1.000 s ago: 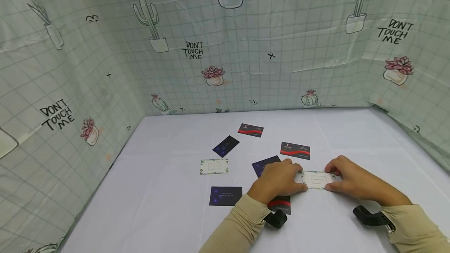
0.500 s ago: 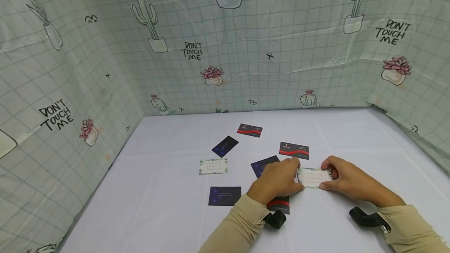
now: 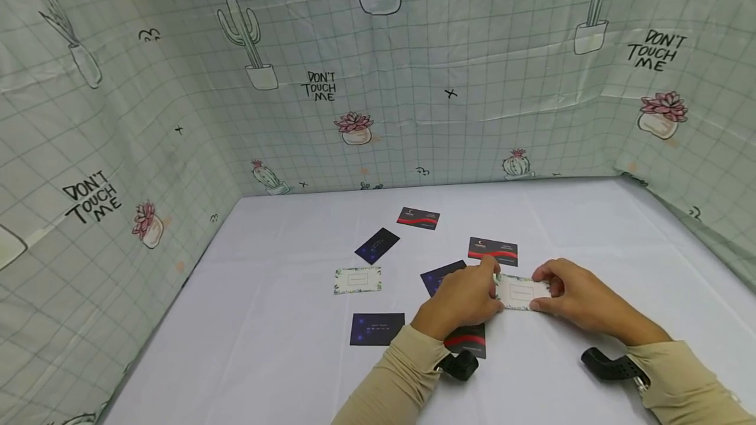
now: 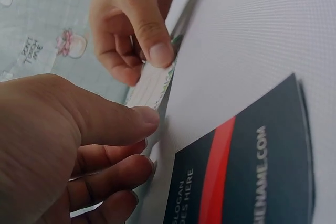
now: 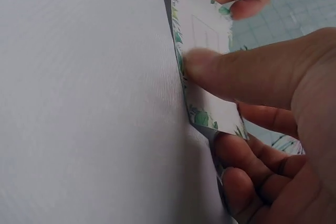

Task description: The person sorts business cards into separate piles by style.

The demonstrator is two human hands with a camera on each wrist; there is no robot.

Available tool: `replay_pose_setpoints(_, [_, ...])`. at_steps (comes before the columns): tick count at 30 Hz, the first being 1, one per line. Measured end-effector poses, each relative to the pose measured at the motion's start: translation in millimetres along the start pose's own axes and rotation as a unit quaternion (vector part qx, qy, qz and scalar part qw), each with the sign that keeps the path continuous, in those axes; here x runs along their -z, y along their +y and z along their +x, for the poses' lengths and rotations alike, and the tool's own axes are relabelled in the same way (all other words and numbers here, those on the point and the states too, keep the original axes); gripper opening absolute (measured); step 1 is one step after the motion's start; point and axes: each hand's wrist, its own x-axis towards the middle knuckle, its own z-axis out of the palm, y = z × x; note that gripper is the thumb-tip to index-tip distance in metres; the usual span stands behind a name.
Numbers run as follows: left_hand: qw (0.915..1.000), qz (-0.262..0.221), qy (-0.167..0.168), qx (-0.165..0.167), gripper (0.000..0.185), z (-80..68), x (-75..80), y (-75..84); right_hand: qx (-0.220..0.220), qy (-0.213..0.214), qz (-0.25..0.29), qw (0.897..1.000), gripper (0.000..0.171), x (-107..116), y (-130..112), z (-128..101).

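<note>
Both hands hold a white business card with a green leafy border, just above or on the table. My left hand has its thumb and a finger at the card's left end. From the other side, my right hand pinches the right part, its thumb lying over the printed face in the right wrist view. Beneath my left hand and wrist, a dark blue card and a black card with a red stripe are partly covered. Another black-and-red card lies just beyond the left fingertips.
Left of the hands lie a second leafy white card, a dark blue card and a tilted dark blue one. A black-and-red card lies farther back on the white table. Patterned cloth stands behind.
The white card and the right hand have shifted left and slightly away from the body. The left hand has moved a little the same way. The other cards stay put.
</note>
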Motion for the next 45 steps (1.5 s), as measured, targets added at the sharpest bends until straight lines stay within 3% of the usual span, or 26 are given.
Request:
replay_pose_setpoints(9, [0.9953,-0.093,0.019,0.016,0.054,-0.9,3.5,-7.8,-0.026,0.015,0.052,0.998,0.038,-2,-5,2])
replay_pose_setpoints(18, [0.9895,-0.143,0.018,-0.014,0.051,-2.3,9.2,-14.4,-0.021,0.026,0.108,0.994,0.034,-1,-6,5])
replay_pose_setpoints(25, [0.9788,-0.204,0.018,-0.009,0.051,-3.8,10.7,-18.9,-0.021,0.028,0.155,0.987,0.038,-2,-5,5])
replay_pose_setpoints(30, [0.9707,-0.238,0.023,-0.023,0.052,-6.7,11.2,-26.8,-0.035,0.028,0.169,0.985,0.039,-6,-8,7])
replay_pose_setpoints(36, [0.9653,-0.253,0.034,-0.054,0.053,-11.0,11.4,-37.4,-0.042,0.017,0.198,0.979,0.041,-10,-11,10])
replay_pose_setpoints(45, [0.9689,-0.237,0.041,-0.060,0.055,-22.4,16.6,-45.0,-0.022,-0.014,0.239,0.971,0.040,-12,-19,12])
